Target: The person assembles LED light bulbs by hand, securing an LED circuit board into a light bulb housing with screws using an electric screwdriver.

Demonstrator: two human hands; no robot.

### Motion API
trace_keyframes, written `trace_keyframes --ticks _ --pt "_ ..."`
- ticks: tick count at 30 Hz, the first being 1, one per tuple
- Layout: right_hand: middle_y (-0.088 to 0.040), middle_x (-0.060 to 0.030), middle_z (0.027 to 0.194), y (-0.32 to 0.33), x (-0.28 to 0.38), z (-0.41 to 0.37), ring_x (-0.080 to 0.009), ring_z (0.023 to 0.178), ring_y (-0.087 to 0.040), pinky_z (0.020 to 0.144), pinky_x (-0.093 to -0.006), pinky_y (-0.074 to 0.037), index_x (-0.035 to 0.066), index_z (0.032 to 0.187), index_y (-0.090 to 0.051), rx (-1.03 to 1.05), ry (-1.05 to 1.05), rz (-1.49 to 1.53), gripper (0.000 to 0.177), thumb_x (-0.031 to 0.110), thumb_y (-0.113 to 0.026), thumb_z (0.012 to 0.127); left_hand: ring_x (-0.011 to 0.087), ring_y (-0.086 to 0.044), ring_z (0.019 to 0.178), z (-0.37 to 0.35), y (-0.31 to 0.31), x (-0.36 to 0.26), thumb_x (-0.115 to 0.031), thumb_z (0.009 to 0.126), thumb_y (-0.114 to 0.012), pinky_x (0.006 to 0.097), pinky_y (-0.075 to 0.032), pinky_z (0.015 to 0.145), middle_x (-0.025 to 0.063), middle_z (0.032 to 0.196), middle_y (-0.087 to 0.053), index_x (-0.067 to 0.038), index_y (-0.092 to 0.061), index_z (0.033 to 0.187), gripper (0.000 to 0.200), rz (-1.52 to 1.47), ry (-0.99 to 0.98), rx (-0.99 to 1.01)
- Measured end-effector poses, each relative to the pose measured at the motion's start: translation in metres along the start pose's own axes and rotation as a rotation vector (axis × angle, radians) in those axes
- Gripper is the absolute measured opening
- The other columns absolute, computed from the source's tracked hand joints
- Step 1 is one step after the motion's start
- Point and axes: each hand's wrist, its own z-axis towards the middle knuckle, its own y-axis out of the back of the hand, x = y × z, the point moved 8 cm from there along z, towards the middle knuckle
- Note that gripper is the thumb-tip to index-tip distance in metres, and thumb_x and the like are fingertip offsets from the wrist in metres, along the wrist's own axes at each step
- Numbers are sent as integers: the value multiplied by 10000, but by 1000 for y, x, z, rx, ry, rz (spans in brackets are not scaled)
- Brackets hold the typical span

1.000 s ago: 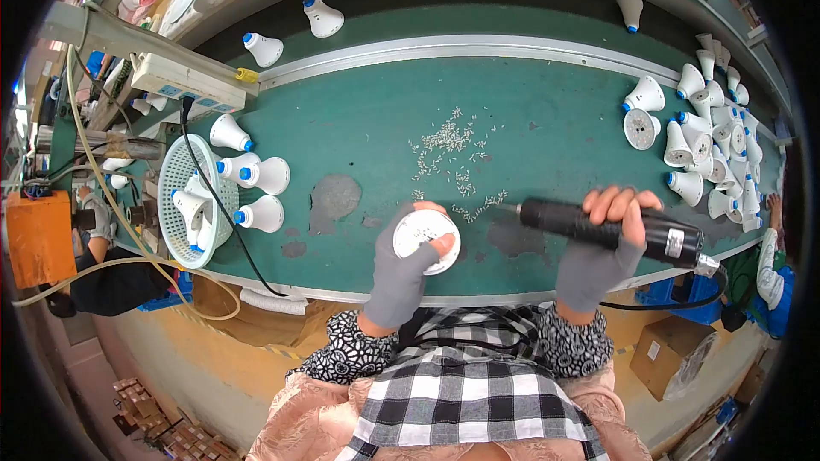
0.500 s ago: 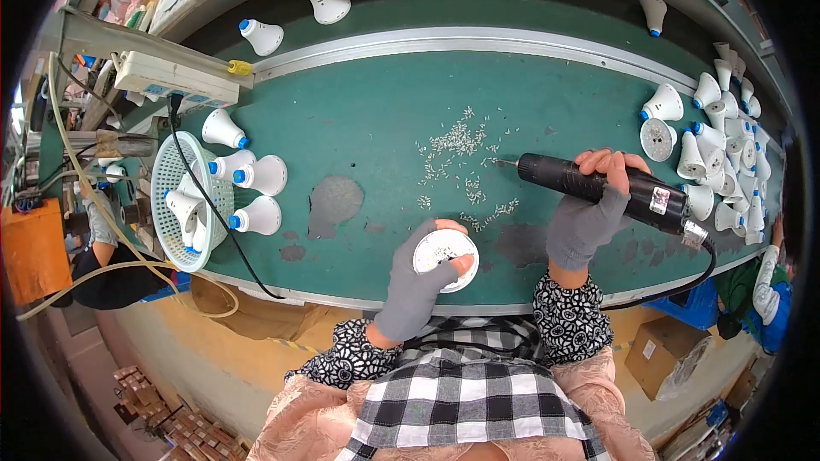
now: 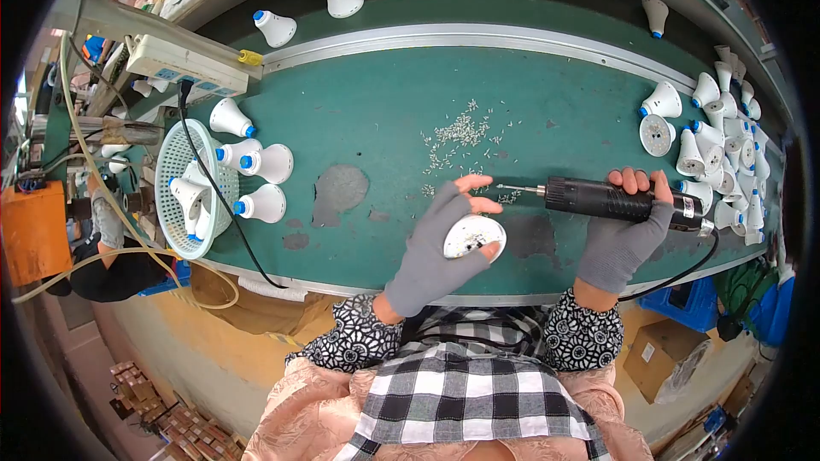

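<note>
My left hand (image 3: 444, 243), in a grey fingerless glove, holds a round white lamp part (image 3: 468, 234) with the thumb on its face and two fingers stretched toward the screwdriver tip. My right hand (image 3: 630, 218), gloved too, is wrapped round a black electric screwdriver (image 3: 598, 197). Its thin bit points left and ends just beside my left fingertips, above the green table. Small dark marks and bits show on the lamp part's face. Loose tiny screws (image 3: 461, 132) are scattered beyond my hands, some close under the bit.
On the left, a pale green basket (image 3: 224, 196) holds white lamp housings, with more housings (image 3: 273, 163) beside it. A power strip (image 3: 184, 64) feeds a black cord across the table. Many housings (image 3: 713, 154) crowd the right end. A person's arm (image 3: 109, 226) shows at far left.
My left hand has moved up and right with the lamp part, and its fingers have stretched out. My right hand and the screwdriver have shifted right and slightly down, the tool now nearly level.
</note>
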Motion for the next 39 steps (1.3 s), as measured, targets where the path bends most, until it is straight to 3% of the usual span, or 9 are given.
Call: trace_keyframes --ticks 4,15,21,25,33,39 --pt "-450 -35 739 3 4 -7 -149 678 -468 715 -326 -464 43 901 -517 -29 -63 112 107 91 -612 906 226 -518 1185 -1 -8 -7 -130 714 -725 332 -441 929 117 1353 -512 -71 -652 1103 400 25 -50 49" --pt "-451 -32 746 8 7 -9 -148 680 -464 712 -336 -466 59 895 -489 -40 -73 94 133 131 -599 919 244 -533 1145 -9 -11 -15 -109 719 -725 344 -463 915 99 1268 -554 -73 -654 1112 401 95 -104 23" --pt "-421 -13 772 -8 18 -22 -136 709 -443 737 -320 -432 71 904 -473 92 -4 36 131 157 -570 923 281 -519 1032 -14 -9 -26 -55 671 -718 364 -487 849 76 1195 -567 -95 -657 1083 418 451 -269 -95" --pt "-406 -6 781 -19 22 -30 -131 718 -431 740 -317 -404 81 924 -458 191 65 -3 127 167 -551 922 287 -512 1027 -15 -10 -28 -51 657 -717 366 -492 830 67 1199 -568 -103 -653 1087 438 463 -263 -89" --pt "-417 -9 780 -17 20 -32 -133 720 -431 749 -324 -391 83 941 -455 193 49 -11 126 173 -542 929 277 -534 1051 -16 -11 -30 -59 676 -721 363 -488 861 74 1212 -573 -96 -649 1101 433 315 -192 -56" --pt "-418 -9 771 -15 24 -31 -132 711 -430 737 -315 -385 79 945 -462 173 73 -8 123 171 -542 929 282 -529 1042 -18 -11 -29 -57 670 -721 364 -487 856 72 1210 -576 -97 -649 1110 447 372 -203 -69"
